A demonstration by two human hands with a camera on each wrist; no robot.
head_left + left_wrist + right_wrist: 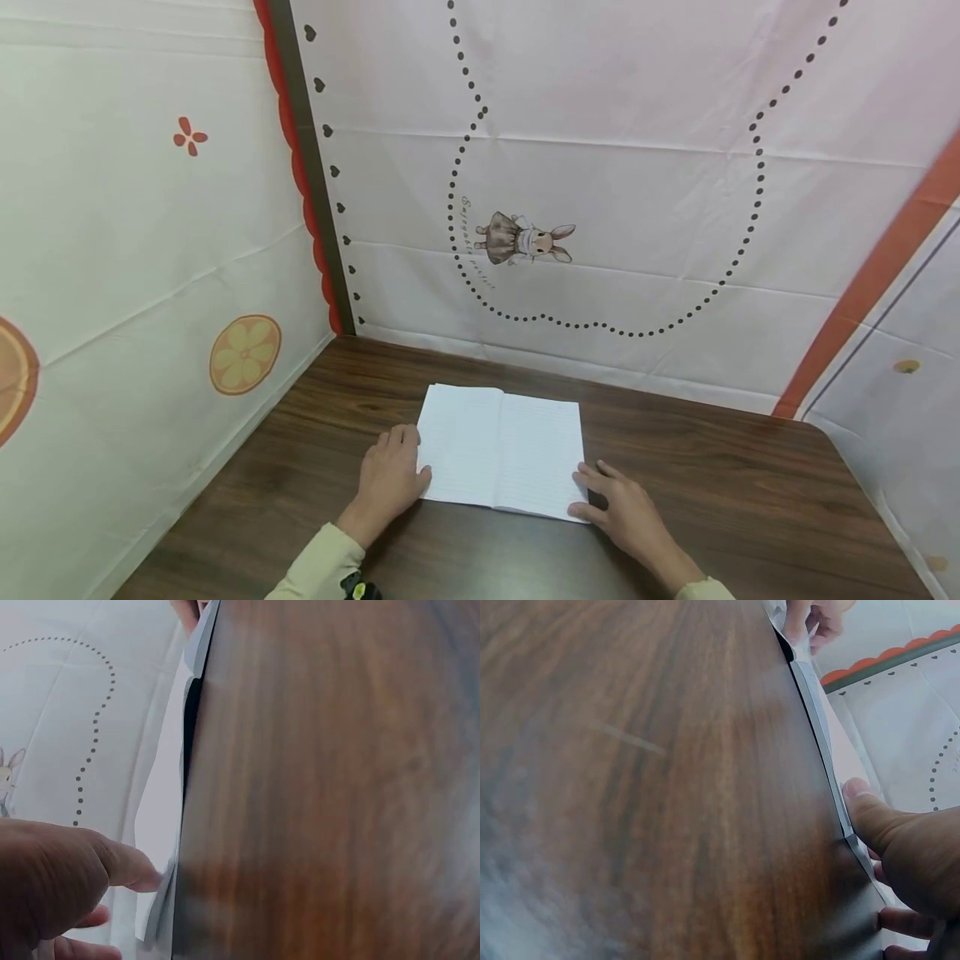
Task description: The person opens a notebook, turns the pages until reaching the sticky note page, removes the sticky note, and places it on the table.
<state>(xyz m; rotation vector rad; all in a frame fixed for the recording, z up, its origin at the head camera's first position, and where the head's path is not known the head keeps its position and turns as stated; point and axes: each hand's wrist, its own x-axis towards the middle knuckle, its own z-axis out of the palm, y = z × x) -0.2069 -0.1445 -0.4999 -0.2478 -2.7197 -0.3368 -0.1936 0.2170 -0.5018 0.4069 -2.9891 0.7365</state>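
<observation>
An open notebook (461, 442) with ruled white pages lies on the dark wooden table. At its left edge is my left hand (392, 468), the thumb over the lower left corner and the fingers along the side. My right hand (624, 510) touches the lower right edge with spread fingers. In the left wrist view, the left thumb (135, 868) rests on the page end beside the notebook's thin edge (174, 840). In the right wrist view, the right thumb (861, 801) presses the page near the corner, while the other fingers (907, 922) reach down beside it.
The brown table (720, 492) extends around the notebook. Behind it hangs a pale cloth (637, 217) with a printed rabbit and dotted line. Further cloth walls stand at left (135, 250) and right (900, 433). A dark wristband (360, 587) shows by the left sleeve.
</observation>
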